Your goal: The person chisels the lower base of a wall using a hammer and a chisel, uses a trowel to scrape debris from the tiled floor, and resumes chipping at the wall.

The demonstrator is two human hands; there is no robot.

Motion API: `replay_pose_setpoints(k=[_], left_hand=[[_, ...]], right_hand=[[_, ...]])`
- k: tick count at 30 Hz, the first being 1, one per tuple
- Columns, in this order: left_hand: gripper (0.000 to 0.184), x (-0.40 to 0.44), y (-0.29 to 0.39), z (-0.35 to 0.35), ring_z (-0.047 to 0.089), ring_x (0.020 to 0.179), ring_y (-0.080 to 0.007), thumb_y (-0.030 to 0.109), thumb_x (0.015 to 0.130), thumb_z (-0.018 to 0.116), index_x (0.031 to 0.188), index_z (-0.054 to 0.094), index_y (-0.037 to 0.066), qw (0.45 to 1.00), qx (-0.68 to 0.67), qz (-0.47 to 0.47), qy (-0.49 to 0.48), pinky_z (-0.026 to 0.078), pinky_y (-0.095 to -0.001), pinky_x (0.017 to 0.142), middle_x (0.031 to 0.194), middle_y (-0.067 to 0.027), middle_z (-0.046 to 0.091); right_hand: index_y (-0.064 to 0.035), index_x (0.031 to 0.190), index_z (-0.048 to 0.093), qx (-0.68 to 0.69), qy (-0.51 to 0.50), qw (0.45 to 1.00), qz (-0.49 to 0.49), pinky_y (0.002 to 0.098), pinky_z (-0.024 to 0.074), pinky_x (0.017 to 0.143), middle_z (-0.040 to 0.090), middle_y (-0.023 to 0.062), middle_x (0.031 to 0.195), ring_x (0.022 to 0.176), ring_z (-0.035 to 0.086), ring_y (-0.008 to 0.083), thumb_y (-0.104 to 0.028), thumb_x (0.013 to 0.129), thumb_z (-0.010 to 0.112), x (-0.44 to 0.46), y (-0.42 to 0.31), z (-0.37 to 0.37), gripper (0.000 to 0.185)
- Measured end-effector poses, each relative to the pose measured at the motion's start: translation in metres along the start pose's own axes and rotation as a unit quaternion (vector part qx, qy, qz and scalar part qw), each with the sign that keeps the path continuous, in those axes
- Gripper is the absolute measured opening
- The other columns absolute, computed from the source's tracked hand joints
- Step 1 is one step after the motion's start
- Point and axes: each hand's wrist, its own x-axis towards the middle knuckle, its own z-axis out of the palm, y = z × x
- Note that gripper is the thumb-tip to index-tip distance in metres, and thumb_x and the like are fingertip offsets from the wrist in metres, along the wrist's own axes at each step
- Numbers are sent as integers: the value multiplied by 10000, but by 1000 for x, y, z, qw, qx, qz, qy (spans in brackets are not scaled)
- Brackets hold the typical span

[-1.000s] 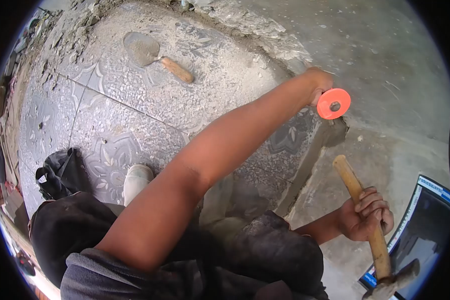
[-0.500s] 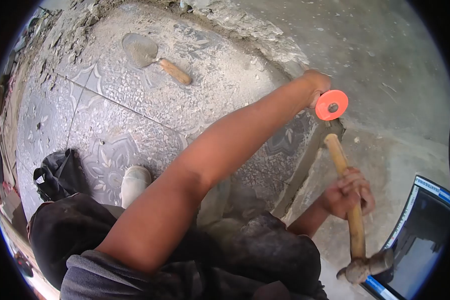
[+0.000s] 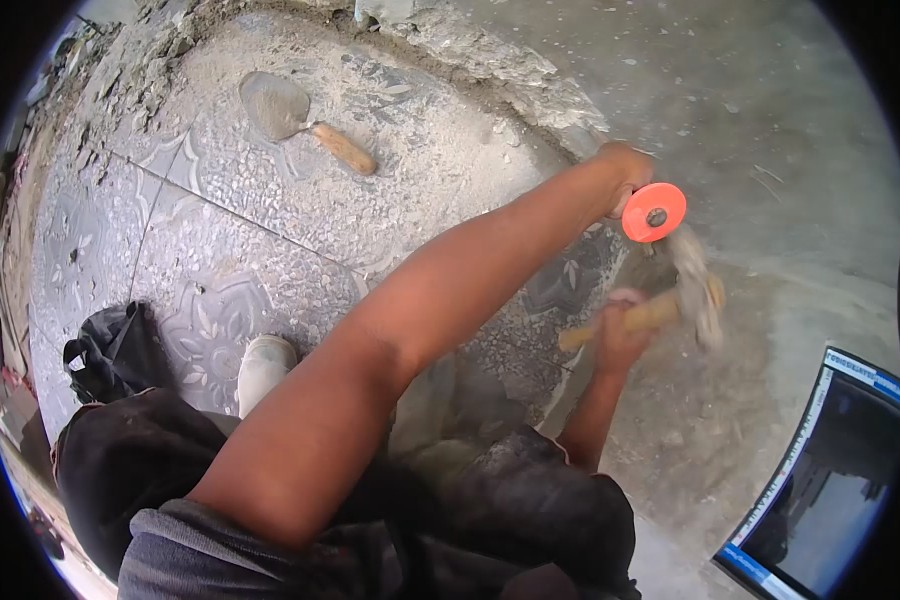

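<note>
My left hand (image 3: 626,170) is wrapped round a chisel (image 3: 656,217). Its round orange hand guard (image 3: 639,203) and metal striking end face me, while the shaft and tip are hidden behind the guard and hand. In my right hand (image 3: 625,322) is a hammer (image 3: 654,313), gripped by its wooden handle. The hammer's head, smeared by motion, is just below and right of the guard; whether it touches the chisel I cannot tell. The broken edge of the concrete (image 3: 555,95) runs up to my left hand.
A trowel (image 3: 342,149) with a wooden handle lies on the dusty patterned tiles (image 3: 220,225). A black bag (image 3: 120,350) rests near my shoe (image 3: 266,370). At lower right stands a dark glossy panel (image 3: 835,470) with a printed border. Rubble (image 3: 135,90) lies at upper left.
My right hand has swung the hammer up and left, turning its head from the lower right to beside the chisel's guard. My left hand and the chisel hold nearly the same place.
</note>
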Motion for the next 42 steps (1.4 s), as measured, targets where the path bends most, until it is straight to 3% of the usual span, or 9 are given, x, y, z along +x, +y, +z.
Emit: replay_pose_setpoints(k=[3,10,17,18,24,28,38,40,42], left_hand=[[186,94,-31,-24,628,660,-235,-3,881,417,992,553,-63,956,257,135,-34,524,-425,524,913,-172,608],[270,-18,2,5,647,710,-222,19,862,462,1073,632,13,998,1,-58,36,527,-365,618,1025,-82,650],[261,127,-48,-24,643,739,-260,9,867,448,1094,557,-57,926,309,193,-97,528,-422,577,989,-171,619],[255,197,-85,-29,641,742,-267,10,871,441,1090,545,-71,856,373,327,-146,527,-434,565,983,-187,612],[258,-1,-6,6,650,805,-255,37,893,415,1098,554,-35,998,-51,-44,11,531,-431,633,1022,-164,618],[262,-8,-9,10,641,780,-266,70,915,377,1089,534,-49,999,-49,-21,11,526,-458,585,991,-187,610],[214,-8,-1,19,625,684,-249,47,900,396,1048,525,-42,992,-101,-47,66,518,-478,548,972,-190,605],[153,-9,-4,19,590,634,-246,-3,870,425,996,492,-61,994,-106,-10,26,497,-485,497,896,-198,565],[140,-6,-11,14,583,627,-240,-10,865,428,980,491,-59,995,-103,3,4,493,-473,489,868,-196,559]], right_hand=[[-17,892,488,-3,-31,989,141,248,409,479,476,21,601,477,418,98,2,801,524,5,-2,-17,99],[-28,866,465,225,118,896,-363,315,421,470,441,38,560,444,402,104,35,788,455,29,-82,-44,101],[-40,857,489,105,90,963,231,254,384,444,392,4,574,449,403,104,21,832,509,-1,-2,-19,69],[-42,876,462,156,79,975,135,255,389,447,387,15,576,446,398,101,36,831,490,0,-26,-36,94],[-44,891,448,134,144,921,-335,288,426,566,405,26,588,494,431,101,-16,843,495,29,-59,-39,73],[-16,879,499,4,-9,966,258,252,381,456,498,50,644,464,455,103,3,814,555,-2,7,9,88],[-25,857,497,150,160,919,-328,256,403,475,424,48,567,462,427,112,47,776,519,32,-34,-2,111],[-36,770,495,-68,19,983,171,249,396,471,454,52,571,460,418,102,19,763,554,-2,30,12,81],[-39,722,490,-9,16,979,203,249,396,467,477,54,575,459,423,99,3,763,574,5,4,1,102]])
